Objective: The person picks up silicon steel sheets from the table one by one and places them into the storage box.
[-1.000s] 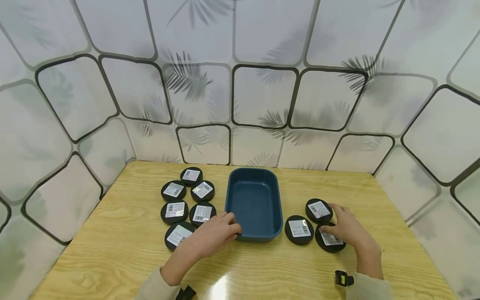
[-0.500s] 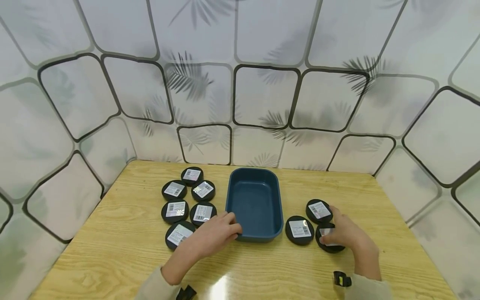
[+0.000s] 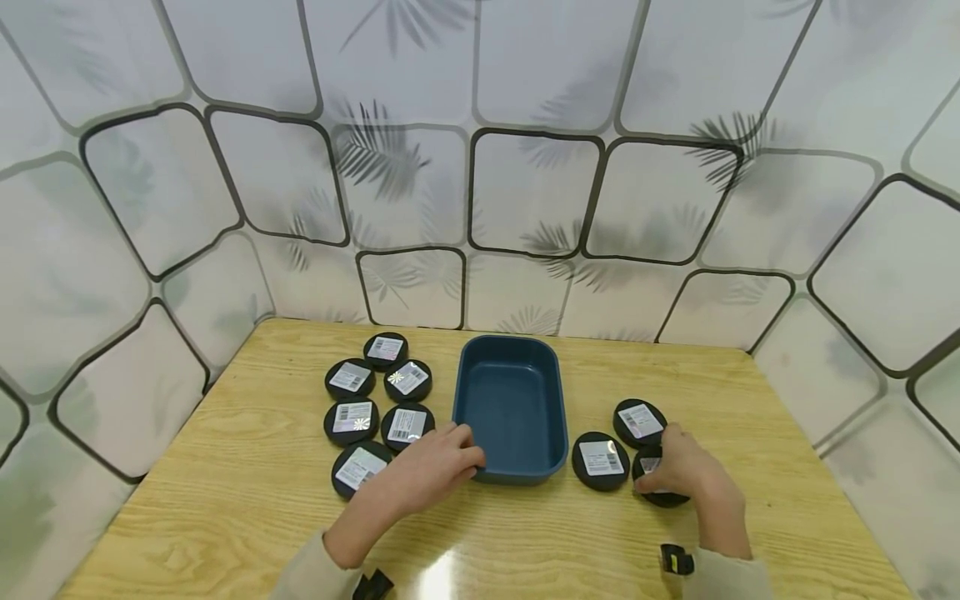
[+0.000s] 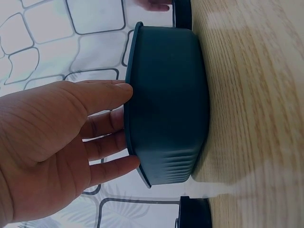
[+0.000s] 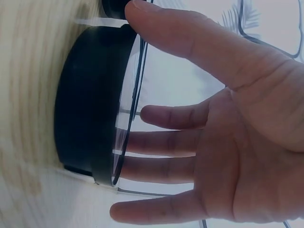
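Note:
A dark blue rectangular bin (image 3: 510, 408) stands mid-table. My left hand (image 3: 431, 468) holds its near-left rim; in the left wrist view the thumb lies at the rim and some fingers pass behind it. On the right lie three flat round black containers with white barcode labels. My right hand (image 3: 686, 467) reaches over the nearest-right container (image 3: 666, 500), partly hiding it. In the right wrist view that container (image 5: 90, 104) sits on the table, thumb at its top edge and fingers fairly straight across its far side. Beside it lie the upper container (image 3: 639, 422) and the left one (image 3: 600, 461).
Several matching black containers (image 3: 352, 419) lie flat in a cluster left of the bin, the lowest (image 3: 360, 468) partly behind the left hand. The wooden table (image 3: 525, 542) ends at a patterned fabric wall (image 3: 532, 192) at the back and sides.
My right hand has shifted slightly left and lower over the nearest-right container, hiding more of its label. The left hand keeps its place at the bin, and the containers lie where they were.

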The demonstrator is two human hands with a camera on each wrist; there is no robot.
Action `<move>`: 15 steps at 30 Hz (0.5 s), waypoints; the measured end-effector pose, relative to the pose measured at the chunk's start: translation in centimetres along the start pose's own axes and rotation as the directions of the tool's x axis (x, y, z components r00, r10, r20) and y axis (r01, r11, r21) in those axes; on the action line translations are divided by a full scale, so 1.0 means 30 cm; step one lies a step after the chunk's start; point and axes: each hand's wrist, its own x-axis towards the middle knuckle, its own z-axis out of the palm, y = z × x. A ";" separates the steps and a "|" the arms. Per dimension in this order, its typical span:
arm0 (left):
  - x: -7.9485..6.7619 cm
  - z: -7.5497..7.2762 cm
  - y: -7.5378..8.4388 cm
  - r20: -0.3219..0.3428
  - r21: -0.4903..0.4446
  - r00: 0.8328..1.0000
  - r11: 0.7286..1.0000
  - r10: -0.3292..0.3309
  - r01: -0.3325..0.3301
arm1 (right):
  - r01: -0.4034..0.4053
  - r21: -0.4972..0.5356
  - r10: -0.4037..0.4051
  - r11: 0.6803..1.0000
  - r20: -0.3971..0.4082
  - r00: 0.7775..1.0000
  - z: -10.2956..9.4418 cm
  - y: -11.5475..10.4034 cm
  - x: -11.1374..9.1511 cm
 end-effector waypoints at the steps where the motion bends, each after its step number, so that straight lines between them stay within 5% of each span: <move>1: 0.000 0.000 0.000 0.000 0.000 1.000 1.000 0.001 -0.001 | 0.001 -0.002 -0.001 1.000 -0.001 1.000 0.001 0.001 0.000; 15: 0.000 -0.006 0.005 0.015 -0.017 1.000 1.000 -0.015 0.015 | -0.003 0.015 0.003 1.000 -0.001 1.000 -0.004 -0.010 -0.005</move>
